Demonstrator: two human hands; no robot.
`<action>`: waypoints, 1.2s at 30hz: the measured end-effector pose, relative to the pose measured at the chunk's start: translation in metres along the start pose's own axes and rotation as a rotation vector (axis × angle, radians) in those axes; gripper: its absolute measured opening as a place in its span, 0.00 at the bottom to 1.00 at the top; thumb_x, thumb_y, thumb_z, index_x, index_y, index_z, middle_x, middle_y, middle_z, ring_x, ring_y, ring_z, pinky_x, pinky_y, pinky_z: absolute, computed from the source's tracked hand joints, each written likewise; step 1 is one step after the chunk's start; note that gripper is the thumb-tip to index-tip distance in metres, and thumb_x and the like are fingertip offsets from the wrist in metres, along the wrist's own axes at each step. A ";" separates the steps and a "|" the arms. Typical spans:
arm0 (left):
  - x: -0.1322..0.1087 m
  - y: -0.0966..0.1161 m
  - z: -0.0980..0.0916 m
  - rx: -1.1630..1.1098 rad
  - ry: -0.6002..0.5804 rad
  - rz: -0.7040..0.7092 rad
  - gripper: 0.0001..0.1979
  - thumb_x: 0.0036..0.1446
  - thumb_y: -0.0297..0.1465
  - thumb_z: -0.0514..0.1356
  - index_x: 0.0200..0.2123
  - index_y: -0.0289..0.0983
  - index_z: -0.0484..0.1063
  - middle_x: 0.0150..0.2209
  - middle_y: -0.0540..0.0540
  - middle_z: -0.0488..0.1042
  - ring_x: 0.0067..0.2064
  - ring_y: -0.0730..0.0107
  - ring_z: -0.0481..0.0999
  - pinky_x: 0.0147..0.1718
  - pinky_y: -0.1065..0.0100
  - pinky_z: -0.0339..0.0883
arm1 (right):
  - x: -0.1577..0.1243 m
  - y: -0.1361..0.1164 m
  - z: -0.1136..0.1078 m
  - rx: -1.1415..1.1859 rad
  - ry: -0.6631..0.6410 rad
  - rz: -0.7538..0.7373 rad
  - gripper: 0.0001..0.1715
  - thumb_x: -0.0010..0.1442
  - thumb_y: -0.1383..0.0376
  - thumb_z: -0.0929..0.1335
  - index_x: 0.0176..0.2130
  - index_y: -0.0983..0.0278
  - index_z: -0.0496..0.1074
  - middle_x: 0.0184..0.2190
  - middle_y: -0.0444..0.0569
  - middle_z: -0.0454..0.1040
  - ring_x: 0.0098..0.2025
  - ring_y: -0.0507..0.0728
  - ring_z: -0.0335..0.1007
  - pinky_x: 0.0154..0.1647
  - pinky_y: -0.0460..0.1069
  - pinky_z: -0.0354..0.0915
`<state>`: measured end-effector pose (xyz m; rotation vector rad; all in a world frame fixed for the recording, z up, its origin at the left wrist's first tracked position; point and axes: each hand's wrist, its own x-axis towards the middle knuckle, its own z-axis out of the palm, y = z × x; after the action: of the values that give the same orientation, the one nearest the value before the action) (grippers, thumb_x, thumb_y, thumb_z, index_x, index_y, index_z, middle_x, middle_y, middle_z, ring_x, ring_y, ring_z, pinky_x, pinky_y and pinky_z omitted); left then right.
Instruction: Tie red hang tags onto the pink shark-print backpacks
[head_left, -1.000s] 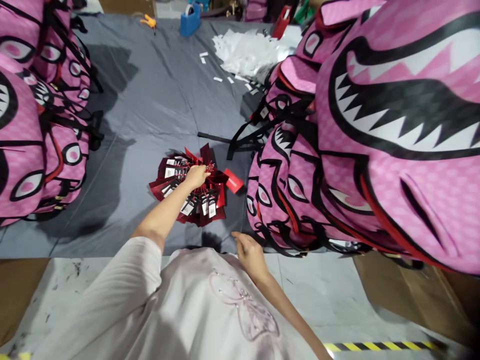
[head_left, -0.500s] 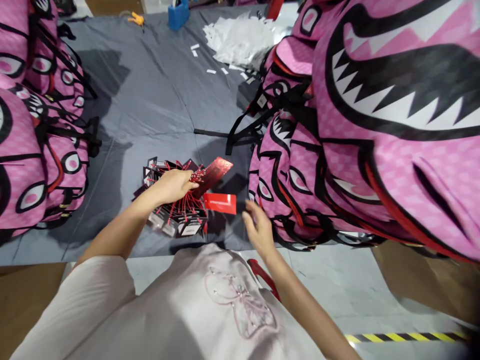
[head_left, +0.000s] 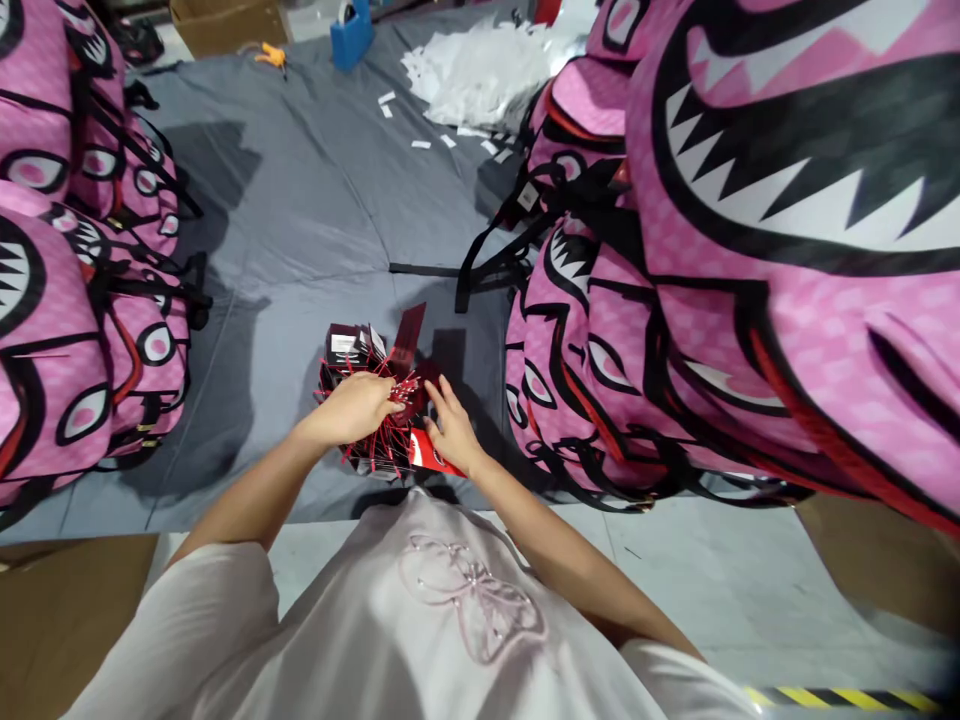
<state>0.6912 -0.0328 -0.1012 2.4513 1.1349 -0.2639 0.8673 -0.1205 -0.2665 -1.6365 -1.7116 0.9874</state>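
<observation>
A bunch of hang tags (head_left: 346, 345), black, white and red on red strings, hangs fanned out above the grey cloth. My left hand (head_left: 354, 408) is closed around the gathered strings, whose ends stick out past its fingertips. On the bunch's right side is my right hand (head_left: 456, 432), its fingers stretched and somewhat apart, close against the tags. A bright red tag (head_left: 429, 452) lies partly under that hand, and a dark red tag (head_left: 409, 335) points up behind it. Whether the right fingertips touch a tag, I cannot tell.
Pink backpacks with shark-mouth prints are piled at the right (head_left: 592, 350) and left (head_left: 90, 330) of the grey cloth (head_left: 300, 200). Toward the back are a heap of clear plastic pieces (head_left: 480, 75), a blue tape dispenser (head_left: 351, 35) and an orange tool (head_left: 271, 56). A black strap (head_left: 424, 270) crosses the cloth.
My right hand has moved left, from beside the right backpacks to the tags. The bunch has turned and drawn together; my left hand keeps its grip on the strings.
</observation>
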 end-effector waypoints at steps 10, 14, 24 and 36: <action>0.088 -0.018 0.044 -0.067 -0.039 -0.102 0.13 0.64 0.36 0.54 0.43 0.34 0.72 0.45 0.36 0.77 0.49 0.55 0.75 0.48 0.62 0.66 | 0.010 0.034 -0.026 0.012 0.291 0.197 0.28 0.60 0.67 0.60 0.59 0.67 0.67 0.56 0.57 0.70 0.58 0.60 0.67 0.62 0.58 0.61; 0.118 -0.029 0.071 -0.125 0.053 -0.120 0.13 0.63 0.33 0.55 0.45 0.31 0.72 0.46 0.35 0.76 0.52 0.57 0.72 0.53 0.60 0.62 | 0.000 0.028 -0.045 -0.096 0.387 0.093 0.23 0.60 0.67 0.60 0.52 0.66 0.72 0.54 0.57 0.72 0.57 0.61 0.67 0.62 0.60 0.60; 0.045 -0.012 0.068 0.013 0.325 -0.370 0.15 0.64 0.40 0.52 0.37 0.37 0.73 0.41 0.39 0.74 0.47 0.54 0.70 0.48 0.54 0.58 | -0.009 -0.007 -0.020 -0.111 0.286 0.065 0.18 0.62 0.65 0.60 0.43 0.65 0.75 0.41 0.56 0.77 0.44 0.62 0.71 0.49 0.57 0.65; 0.043 0.004 0.078 0.049 0.192 -0.465 0.12 0.63 0.32 0.50 0.38 0.35 0.73 0.36 0.36 0.79 0.43 0.53 0.77 0.43 0.56 0.54 | 0.015 -0.037 -0.003 -0.048 0.102 0.013 0.26 0.62 0.71 0.59 0.57 0.61 0.67 0.46 0.50 0.75 0.45 0.57 0.72 0.49 0.51 0.66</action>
<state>0.7223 -0.0413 -0.1842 2.2595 1.7986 -0.1945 0.8470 -0.1049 -0.2358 -1.7009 -1.6699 0.8603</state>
